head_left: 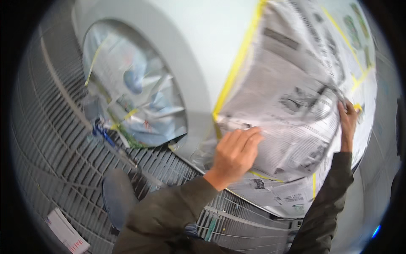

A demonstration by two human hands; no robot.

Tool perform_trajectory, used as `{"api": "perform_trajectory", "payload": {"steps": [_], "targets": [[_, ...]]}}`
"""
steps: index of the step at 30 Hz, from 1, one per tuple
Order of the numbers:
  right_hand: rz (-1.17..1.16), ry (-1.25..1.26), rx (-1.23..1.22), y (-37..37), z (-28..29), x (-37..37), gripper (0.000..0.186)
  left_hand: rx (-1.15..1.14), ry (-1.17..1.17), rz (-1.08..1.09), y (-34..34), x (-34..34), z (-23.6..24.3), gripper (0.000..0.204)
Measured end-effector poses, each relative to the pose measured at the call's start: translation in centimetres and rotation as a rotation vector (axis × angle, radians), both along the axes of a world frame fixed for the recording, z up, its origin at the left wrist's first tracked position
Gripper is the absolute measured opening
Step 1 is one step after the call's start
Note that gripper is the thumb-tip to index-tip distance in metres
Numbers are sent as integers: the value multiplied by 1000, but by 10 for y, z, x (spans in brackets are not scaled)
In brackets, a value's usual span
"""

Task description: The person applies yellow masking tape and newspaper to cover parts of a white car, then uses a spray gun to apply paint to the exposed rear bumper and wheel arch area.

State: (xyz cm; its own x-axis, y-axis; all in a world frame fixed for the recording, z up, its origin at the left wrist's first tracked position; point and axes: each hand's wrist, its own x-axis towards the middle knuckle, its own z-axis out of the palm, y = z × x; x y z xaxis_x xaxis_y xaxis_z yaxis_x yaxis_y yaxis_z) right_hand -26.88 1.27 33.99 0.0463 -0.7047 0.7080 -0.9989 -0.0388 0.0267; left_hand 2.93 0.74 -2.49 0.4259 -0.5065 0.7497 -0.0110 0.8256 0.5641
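A white vehicle body panel (177,29) has a large sheet of newspaper (287,67) on it, bordered by yellow masking tape (237,58). My left hand (237,154) rests on the lower left of the paper with its fingers bent and together; what is under its fingertips is hidden. My right hand (347,120) grips a fold at the paper's right side, beside a short piece of yellow tape (357,106). More taped newspaper covers the panel's lower and right parts.
A wheel arch at left is filled with plastic and paper masking (135,80). Below lies a metal grate floor (50,139), with my boot (118,194), a blue tool or stand (105,135) and a white carton (67,230) on it. A pale wall (385,93) runs along the right.
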Motion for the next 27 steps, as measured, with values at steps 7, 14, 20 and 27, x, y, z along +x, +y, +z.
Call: {"api": "perform_trajectory", "payload": {"steps": [7,14,20,27], "targets": [[174,-174,-20,6,-38,40,20,-325,-301,151,-39,49,95,28],[198,-243,-61,22,-28,37,28,-473,-568,185,-61,34,208,47],[206,-468,-150,50,-50,48,41,-434,-625,148,-84,6,219,35],[96,-608,244,145,-125,51,37,-498,-563,176,-89,-5,227,21]]}}
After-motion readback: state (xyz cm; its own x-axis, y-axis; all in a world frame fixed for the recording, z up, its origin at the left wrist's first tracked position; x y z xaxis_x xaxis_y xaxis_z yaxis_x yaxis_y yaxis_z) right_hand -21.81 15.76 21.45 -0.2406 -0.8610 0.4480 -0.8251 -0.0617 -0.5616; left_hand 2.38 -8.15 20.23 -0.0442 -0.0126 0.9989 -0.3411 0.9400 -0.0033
